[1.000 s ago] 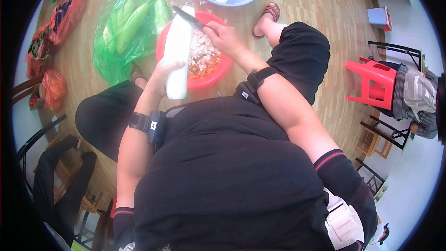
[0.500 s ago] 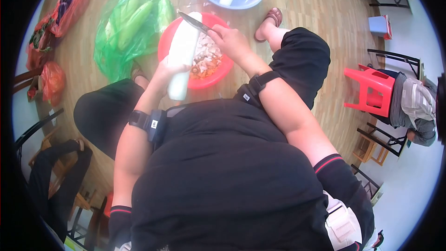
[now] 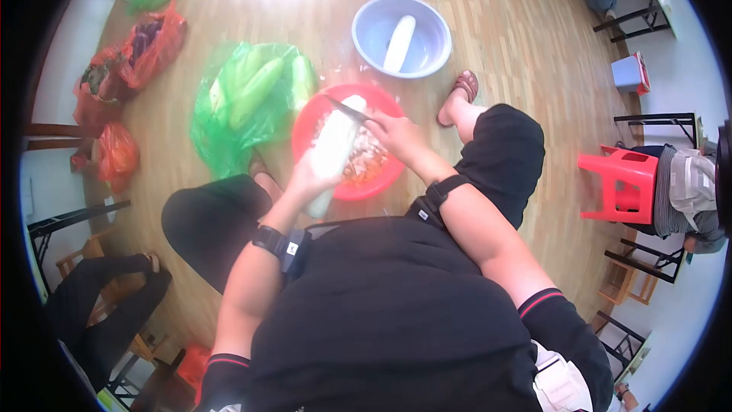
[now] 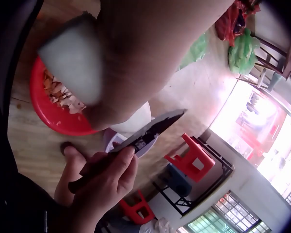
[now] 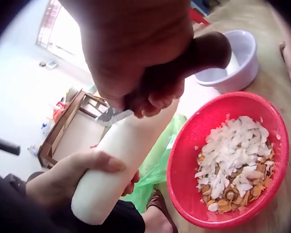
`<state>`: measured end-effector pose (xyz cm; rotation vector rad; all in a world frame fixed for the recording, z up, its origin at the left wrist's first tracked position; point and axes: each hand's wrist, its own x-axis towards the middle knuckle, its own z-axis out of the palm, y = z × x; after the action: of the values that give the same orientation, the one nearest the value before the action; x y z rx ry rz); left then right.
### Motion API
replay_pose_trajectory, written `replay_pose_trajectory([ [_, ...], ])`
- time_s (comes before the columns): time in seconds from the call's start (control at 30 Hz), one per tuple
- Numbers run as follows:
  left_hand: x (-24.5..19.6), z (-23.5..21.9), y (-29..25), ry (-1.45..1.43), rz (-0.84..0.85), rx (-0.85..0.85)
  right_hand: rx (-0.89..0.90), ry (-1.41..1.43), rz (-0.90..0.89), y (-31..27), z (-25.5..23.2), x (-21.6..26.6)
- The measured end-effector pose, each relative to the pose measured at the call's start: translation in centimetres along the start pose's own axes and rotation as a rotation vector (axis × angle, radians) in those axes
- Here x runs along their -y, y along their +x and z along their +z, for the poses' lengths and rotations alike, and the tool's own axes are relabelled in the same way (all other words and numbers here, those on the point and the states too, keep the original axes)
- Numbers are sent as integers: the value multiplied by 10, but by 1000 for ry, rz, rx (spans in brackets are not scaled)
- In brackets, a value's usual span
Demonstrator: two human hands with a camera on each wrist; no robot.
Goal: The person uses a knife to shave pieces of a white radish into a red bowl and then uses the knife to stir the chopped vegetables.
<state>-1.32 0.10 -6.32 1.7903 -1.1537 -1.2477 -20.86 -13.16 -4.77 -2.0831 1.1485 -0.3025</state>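
A long, thick, pale-skinned white radish (image 3: 337,137) slants over a red basin (image 3: 300,131). My left hand (image 3: 322,171) grips it round its lower part, thumb on top in the right wrist view. In my right hand (image 3: 402,137) is a knife (image 4: 153,127) with a dark handle, its fingers curled round the handle. The blade crosses the radish's upper part in the head view. White shavings (image 5: 233,150) lie over orange peelings (image 5: 228,199) inside the basin.
Beyond the red basin stands a blue basin (image 3: 361,49) holding another white radish (image 3: 399,44). To its left is a green plastic bag (image 3: 229,126) of long vegetables. Red bags (image 3: 156,53) lie along the left wall. A red stool (image 3: 621,183) stands at the right.
The head view has tilted, so the basins and bags sit lower and further right in it. My left hand keeps its grip on the radish; the knife stays near its far end.
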Motion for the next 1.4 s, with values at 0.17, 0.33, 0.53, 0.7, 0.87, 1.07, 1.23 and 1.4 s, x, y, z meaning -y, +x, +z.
replay_pose_trajectory([
  [0.17, -3, 4, -5, -121, 1, -20, -129, -37, 195, 7, 16, -60],
  [0.33, -1, 0, -1, 110, -147, 6, -132, -112, 205, 5, 11, -45],
  [0.53, -11, -6, -6, 159, -221, 48, 127, 322, 204, 0, 2, -1],
  [0.7, -4, -3, -5, 240, -169, 25, 373, 63, -9, -13, 6, 37],
  [0.87, -12, -7, -8, 283, -205, 67, 280, 63, 67, -5, 19, 8],
  [1.07, -18, -7, -10, 295, -136, 42, 56, -273, 212, 7, 10, -33],
  [1.23, -17, -10, -8, 344, -154, 56, 41, -54, 86, -1, 4, -1],
  [1.4, -16, -9, -9, 447, -174, 91, 335, -78, -16, -9, 7, 34],
])
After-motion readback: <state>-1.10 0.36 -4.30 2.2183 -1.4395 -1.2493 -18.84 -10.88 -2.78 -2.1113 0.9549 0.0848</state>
